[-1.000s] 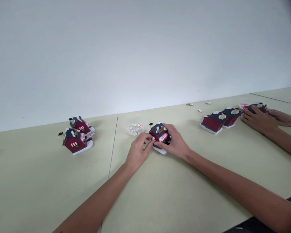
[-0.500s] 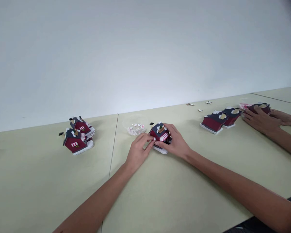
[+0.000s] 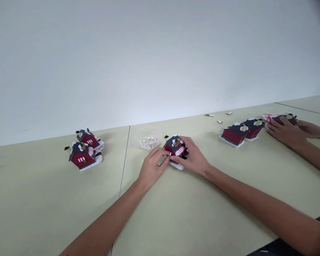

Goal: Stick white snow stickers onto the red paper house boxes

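A small red house (image 3: pixel 175 145) with a dark, snow-patched roof and a striped awning stands tilted on its white base in the middle. My right hand (image 3: pixel 193 156) is wrapped round its right side and steadies it. Against the left part of its front, my left hand (image 3: pixel 153 165) pinches a tiny whitish piece (image 3: pixel 170 154) between thumb and fingertips; the fingers partly hide it. Just behind my left hand is a clear round dish (image 3: pixel 149 143) holding several small striped pieces. A small black piece (image 3: pixel 166 136) lies behind the house.
Two similar houses (image 3: pixel 81 156) stand close together at the left. Two more (image 3: pixel 233 134) are at the right, beside another person's hands (image 3: pixel 289 135) on a further house. Small loose pieces (image 3: pixel 219 122) lie near the wall (image 3: pixel 160 64).
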A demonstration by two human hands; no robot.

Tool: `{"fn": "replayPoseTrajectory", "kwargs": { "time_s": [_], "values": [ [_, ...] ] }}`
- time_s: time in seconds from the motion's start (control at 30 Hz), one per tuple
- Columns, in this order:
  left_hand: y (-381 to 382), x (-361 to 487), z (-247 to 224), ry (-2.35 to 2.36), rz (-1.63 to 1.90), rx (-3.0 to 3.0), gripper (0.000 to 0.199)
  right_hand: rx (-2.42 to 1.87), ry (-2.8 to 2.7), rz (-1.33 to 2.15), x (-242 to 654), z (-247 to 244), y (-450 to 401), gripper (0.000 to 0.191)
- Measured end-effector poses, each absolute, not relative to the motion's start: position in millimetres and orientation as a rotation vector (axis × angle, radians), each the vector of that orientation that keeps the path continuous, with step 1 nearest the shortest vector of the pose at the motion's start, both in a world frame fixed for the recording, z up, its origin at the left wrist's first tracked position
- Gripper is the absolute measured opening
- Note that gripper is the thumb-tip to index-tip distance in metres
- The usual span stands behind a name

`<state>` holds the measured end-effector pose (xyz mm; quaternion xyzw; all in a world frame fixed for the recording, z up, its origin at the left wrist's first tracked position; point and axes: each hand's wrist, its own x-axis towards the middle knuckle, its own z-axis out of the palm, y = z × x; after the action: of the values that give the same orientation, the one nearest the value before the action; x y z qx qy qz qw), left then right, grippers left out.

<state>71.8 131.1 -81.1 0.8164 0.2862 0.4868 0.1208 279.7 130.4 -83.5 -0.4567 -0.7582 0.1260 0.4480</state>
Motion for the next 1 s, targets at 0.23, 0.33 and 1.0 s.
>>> {"fn": "replayPoseTrajectory", "kwargs": {
  "time_s": [0.23, 0.33, 1.0],
  "values": [
    [131.4, 70.5, -81.9, 0.836, 1.402, 2.384, 0.009, -1.130, -1.898, 0.315, 279.1, -83.1, 128.7, 0.079],
    [130.2, 70.3, -82.6, 0.933, 1.351, 2.374, 0.010, -1.101, -1.907, 0.323, 280.2, -83.8, 129.0, 0.078],
    [126.0, 71.5, -73.5, 0.894, 0.966, 2.077, 0.085, -0.732, -2.080, 0.737, 288.7, -86.1, 129.2, 0.082]
  ]
}}
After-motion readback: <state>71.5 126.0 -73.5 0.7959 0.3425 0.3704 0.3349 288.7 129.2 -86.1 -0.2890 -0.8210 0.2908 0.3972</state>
